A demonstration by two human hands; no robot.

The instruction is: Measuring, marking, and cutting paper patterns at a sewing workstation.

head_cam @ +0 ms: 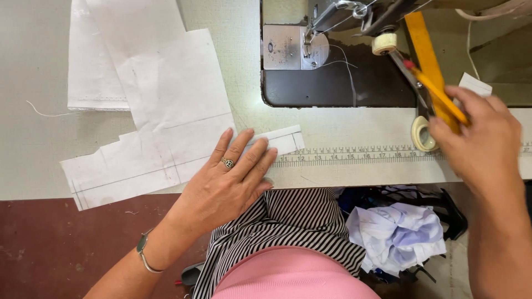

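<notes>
A pale sewing table [33, 138] is filling the view, with a sewing machine [332, 50] sitting at its far right. The left hand [230, 185] is lying flat and released, pressing down a white fabric piece [166, 111] near the table's near edge. The right hand [482, 141] is gripping a yellow pencil [440, 97], just beside scissors [421, 111]. A ruler strip [354, 155] is running along the table between the hands. Crumpled cloth [396, 232] is lying below.
</notes>
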